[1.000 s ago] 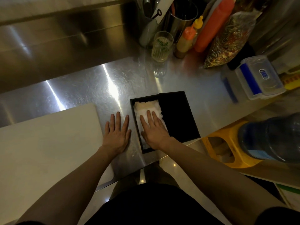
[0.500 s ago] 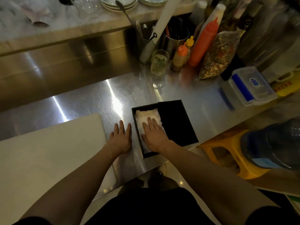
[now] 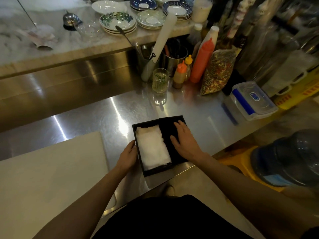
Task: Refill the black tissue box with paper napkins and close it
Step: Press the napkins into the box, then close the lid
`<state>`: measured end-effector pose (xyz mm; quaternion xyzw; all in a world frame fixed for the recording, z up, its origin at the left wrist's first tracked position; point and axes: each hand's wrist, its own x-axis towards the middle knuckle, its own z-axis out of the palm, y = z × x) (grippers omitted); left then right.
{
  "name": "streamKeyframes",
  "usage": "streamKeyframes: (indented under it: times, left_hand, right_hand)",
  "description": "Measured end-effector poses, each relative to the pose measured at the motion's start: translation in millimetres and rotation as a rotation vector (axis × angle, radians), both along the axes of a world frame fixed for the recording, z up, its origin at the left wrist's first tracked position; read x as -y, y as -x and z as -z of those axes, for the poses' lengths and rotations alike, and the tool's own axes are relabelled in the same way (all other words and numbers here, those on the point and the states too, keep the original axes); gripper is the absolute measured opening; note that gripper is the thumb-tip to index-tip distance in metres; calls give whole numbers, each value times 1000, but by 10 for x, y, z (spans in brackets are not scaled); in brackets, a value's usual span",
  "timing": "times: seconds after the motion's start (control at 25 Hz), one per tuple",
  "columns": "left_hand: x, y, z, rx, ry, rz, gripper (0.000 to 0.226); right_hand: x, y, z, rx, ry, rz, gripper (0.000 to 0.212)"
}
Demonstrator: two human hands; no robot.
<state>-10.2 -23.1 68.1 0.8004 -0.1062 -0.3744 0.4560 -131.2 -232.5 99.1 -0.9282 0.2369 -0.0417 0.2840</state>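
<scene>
One pale rectangular cutting board (image 3: 51, 169) far left. Left hand (image 3: 128, 156), fingers relaxed, rests against the left wall of one open black rectangular tissue box (image 3: 138, 135) on the steel counter (image 3: 103, 114). One white napkin stack (image 3: 152, 149) inside. Right hand (image 3: 185, 141) lies flat, fingers spread, on one black lid (image 3: 170, 125) beside it.

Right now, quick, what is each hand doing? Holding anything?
Left hand: open, pressed against the left side of the black tissue box, gripping nothing.
Right hand: open, flat on the black lid, gripping nothing.
</scene>
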Motion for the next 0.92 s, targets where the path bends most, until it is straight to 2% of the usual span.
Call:
streamKeyframes:
  times: [0.12,0.2,0.32,0.44,0.56,0.64,0.72,0.84,0.92]
  left_hand:
    - [159,118,-170,-415,251,-398,28]
    - [213,149,-234,-528,333,-479,25]
    - [251,195,-224,-593,377,-526,27]
    - [270,188,-195,-600,380,-565,33]
    - [280,152,-172,-630,397,-564,41]
    - [267,126,-139,-644,389,-552,48]
    - [264,132,-142,-638,386,-547,50]
    - [275,159,-219,-646,407,-518,54]
    - [246,142,-259,-656,405,-462,58]
  right_hand:
    - [130,80,101,-61,-252,171,53]
    - [195,79,147,-64,-331,272,49]
    - [300,88,180,-40,-357,440,49]
    - [333,164,139,-68,-608,555,44]
    - [422,285,-47,61,-800,609,26]
    - [442,352,-245,164,-1069,577,26]
    - [379,338,-397,187,-1200,441,26]
    - [158,164,-388,48,-1103,273,22]
    - [-5,65,-323,-60,-1009,225,33]
